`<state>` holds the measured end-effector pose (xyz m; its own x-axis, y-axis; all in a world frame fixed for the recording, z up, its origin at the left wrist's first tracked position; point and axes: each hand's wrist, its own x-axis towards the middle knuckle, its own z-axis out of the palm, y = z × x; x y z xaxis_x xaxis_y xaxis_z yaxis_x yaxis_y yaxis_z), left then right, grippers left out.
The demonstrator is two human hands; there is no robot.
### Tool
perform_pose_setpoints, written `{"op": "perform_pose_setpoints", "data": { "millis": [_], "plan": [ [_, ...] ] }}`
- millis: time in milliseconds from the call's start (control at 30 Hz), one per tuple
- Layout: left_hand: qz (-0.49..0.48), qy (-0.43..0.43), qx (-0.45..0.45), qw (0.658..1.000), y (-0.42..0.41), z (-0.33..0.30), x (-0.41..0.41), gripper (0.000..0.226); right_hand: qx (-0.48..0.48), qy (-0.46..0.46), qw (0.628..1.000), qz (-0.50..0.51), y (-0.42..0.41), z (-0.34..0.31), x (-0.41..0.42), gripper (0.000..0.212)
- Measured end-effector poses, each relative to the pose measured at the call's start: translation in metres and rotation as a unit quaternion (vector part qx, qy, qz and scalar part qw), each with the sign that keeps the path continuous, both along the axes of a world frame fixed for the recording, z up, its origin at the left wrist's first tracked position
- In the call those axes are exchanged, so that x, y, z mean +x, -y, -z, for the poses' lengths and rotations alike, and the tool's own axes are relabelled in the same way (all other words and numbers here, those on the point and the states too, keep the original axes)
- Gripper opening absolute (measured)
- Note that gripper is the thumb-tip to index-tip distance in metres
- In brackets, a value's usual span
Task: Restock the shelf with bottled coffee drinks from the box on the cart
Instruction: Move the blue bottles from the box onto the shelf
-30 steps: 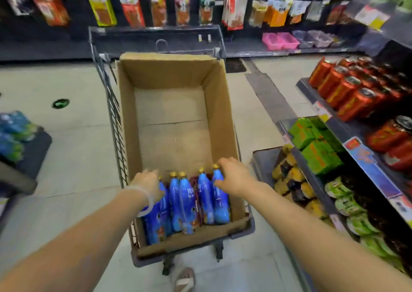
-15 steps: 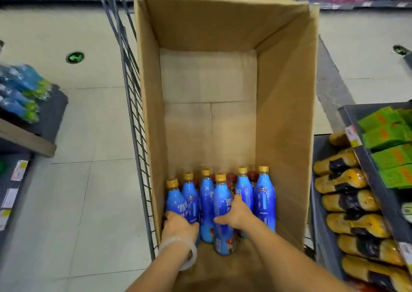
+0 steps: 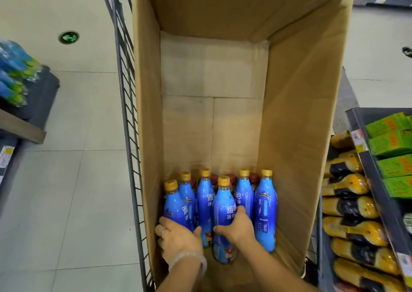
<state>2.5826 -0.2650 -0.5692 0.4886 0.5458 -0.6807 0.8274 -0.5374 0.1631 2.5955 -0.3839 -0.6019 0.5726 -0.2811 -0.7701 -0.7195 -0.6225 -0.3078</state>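
A tall cardboard box (image 3: 296, 104) stands in a wire cart (image 3: 124, 104). Several blue coffee bottles with gold caps (image 3: 265, 204) stand packed at its near end, with a few dark red caps behind them. My left hand (image 3: 178, 238), with a clear bangle on the wrist, wraps the leftmost blue bottle (image 3: 175, 204) low down. My right hand (image 3: 237, 227) grips the front middle bottle (image 3: 223, 204) around its body. Both bottles stand upright on the box floor.
The far half of the box floor is bare cardboard. At the right, a dark shelf (image 3: 367, 164) holds yellow-and-black bottles (image 3: 350, 207) lying down and green cartons (image 3: 392, 144). Blue-green bottles (image 3: 13, 73) lie on a low display at the left. Tiled floor lies between.
My head has dropped closer over the box, so the box fills the view. Both hands moved down from the bottle caps to grip the bottle bodies.
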Motion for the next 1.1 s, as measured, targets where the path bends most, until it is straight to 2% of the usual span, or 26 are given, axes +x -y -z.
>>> {"op": "perform_pose_setpoints", "data": {
  "millis": [133,267,367,467,633,733,833,900,1000,1100],
  "plan": [
    [-0.040,0.021,-0.015,0.999,0.004,0.002,0.004,0.102,0.003,0.007,1.000,-0.002,0.010,-0.005,-0.001,0.066],
    [0.010,0.045,-0.012,0.999,0.004,0.007,-0.001,0.080,0.005,0.010,1.000,-0.004,0.016,-0.011,-0.002,0.072],
    [0.077,0.024,-0.041,0.996,0.008,0.010,0.002,0.075,0.011,0.023,1.000,0.004,0.018,-0.020,-0.002,0.071],
    [0.082,0.024,-0.072,0.994,0.009,0.010,0.008,0.069,0.019,0.047,0.999,0.018,0.022,-0.033,-0.002,0.070],
    [0.071,0.113,-0.129,0.983,0.001,-0.013,0.015,0.069,0.032,0.101,0.992,0.066,0.038,-0.061,-0.007,0.061],
    [0.048,0.200,-0.216,0.955,-0.001,-0.033,0.031,0.075,0.039,0.146,0.984,0.093,0.049,-0.085,-0.006,0.063],
    [0.039,0.262,-0.295,0.918,0.011,-0.068,0.051,0.076,0.046,0.215,0.968,0.125,0.064,-0.119,-0.003,0.056],
    [0.041,0.304,-0.351,0.885,0.026,-0.098,0.064,0.069,0.050,0.264,0.952,0.146,0.077,-0.150,-0.001,0.055],
    [0.061,0.348,-0.414,0.839,0.060,-0.145,0.077,0.075,0.049,0.326,0.929,0.168,0.105,-0.202,-0.003,0.060],
    [0.072,0.368,-0.485,0.790,0.102,-0.197,0.077,0.077,0.043,0.399,0.894,0.200,0.143,-0.256,-0.015,0.056]
  ]
}}
